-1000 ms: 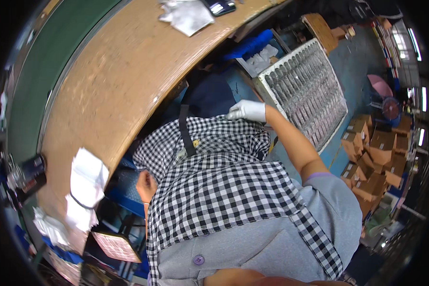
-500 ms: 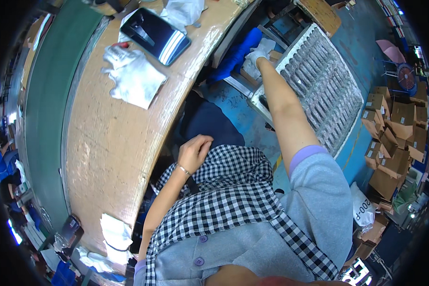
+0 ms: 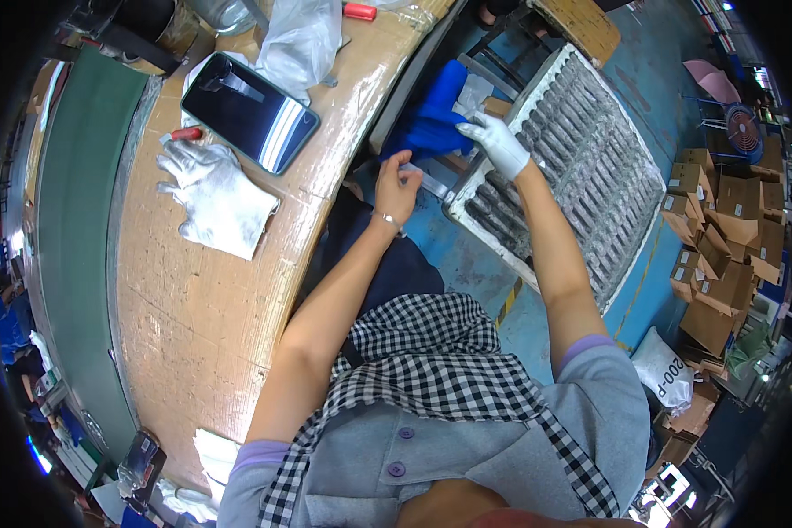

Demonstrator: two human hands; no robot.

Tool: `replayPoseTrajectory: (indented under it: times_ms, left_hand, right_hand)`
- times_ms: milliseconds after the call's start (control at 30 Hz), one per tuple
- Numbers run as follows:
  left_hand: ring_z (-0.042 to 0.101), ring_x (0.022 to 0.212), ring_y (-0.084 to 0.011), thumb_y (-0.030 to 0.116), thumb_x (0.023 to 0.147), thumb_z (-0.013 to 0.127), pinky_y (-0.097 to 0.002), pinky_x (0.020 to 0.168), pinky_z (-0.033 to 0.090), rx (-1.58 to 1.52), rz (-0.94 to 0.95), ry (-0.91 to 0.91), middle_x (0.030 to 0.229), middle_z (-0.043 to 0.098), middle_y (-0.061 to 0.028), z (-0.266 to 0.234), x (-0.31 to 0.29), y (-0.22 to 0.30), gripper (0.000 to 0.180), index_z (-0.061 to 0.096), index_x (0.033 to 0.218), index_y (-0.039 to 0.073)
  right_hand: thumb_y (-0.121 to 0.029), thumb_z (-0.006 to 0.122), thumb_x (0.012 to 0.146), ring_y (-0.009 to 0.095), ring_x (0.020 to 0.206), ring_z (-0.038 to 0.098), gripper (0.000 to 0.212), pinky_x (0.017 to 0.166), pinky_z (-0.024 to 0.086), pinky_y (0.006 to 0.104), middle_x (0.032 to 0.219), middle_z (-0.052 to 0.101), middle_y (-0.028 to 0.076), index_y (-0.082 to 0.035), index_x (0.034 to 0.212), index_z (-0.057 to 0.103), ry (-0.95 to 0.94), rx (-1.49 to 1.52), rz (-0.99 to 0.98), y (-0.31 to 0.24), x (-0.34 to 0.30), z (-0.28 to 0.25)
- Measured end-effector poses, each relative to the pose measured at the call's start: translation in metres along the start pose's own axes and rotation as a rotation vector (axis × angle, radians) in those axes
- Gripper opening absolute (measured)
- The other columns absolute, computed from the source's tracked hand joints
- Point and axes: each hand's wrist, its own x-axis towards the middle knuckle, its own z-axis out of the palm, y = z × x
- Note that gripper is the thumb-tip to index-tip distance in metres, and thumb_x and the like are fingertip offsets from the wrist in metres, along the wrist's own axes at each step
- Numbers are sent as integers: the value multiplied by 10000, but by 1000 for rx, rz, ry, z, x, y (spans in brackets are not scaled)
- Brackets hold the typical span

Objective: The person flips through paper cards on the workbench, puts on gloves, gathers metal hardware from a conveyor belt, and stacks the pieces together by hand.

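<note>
My right hand [image 3: 499,148] wears a white glove and is over the near left corner of the grey ridged tray [image 3: 590,158]. Its fingertips pinch the edge of a crumpled blue cloth [image 3: 436,110], which hangs beside the bench. My bare left hand [image 3: 398,189] is just below the cloth, past the bench edge. Its fingers curve loosely, with a gap between thumb and forefinger and nothing visible in them. On the bench, a white glove [image 3: 220,198] lies flat near a dark phone [image 3: 251,113].
Beside the phone are a clear plastic bag [image 3: 299,44] and a red-capped item [image 3: 359,11]. A green belt [image 3: 75,264] runs along the far side of the wooden bench [image 3: 194,352]. Cardboard boxes [image 3: 722,255], a fan [image 3: 745,132] and a white sack [image 3: 663,370] stand at right.
My right hand has drawn back from the pale wrapping by the tray and now grips the blue cloth's edge. My left hand has moved up from my lap towards the cloth.
</note>
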Motion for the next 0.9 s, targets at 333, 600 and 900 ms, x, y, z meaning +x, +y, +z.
replayPoseTrajectory:
  times_ms: [333,600,900]
  left_hand:
    - [545,1104,-236,290,933,436,-381,1017,397,-1158,-527,-73,1191,581,-102,122,74,67,352,542,1183,65]
    - [558,1038,-223,323,940,456,-348,906,451,-1251,171,-660,1125,588,-66,99,114,68,263,581,1048,118]
    - [557,1034,-225,291,939,457,-344,877,459,-690,228,-499,1142,583,-69,23,46,30,275,561,1115,108]
  right_hand:
    - [-150,587,908,98,930,547,278,871,431,230,1008,611,30,13,1131,565,220,251,-206,-106,-66,-49]
    - [-81,553,830,269,965,624,234,878,486,334,1043,646,107,-50,1049,631,-39,-390,-459,-116,-54,-11]
    - [-98,546,854,190,986,600,221,921,445,298,1019,659,102,-4,1028,644,-393,79,-81,-17,-27,53]
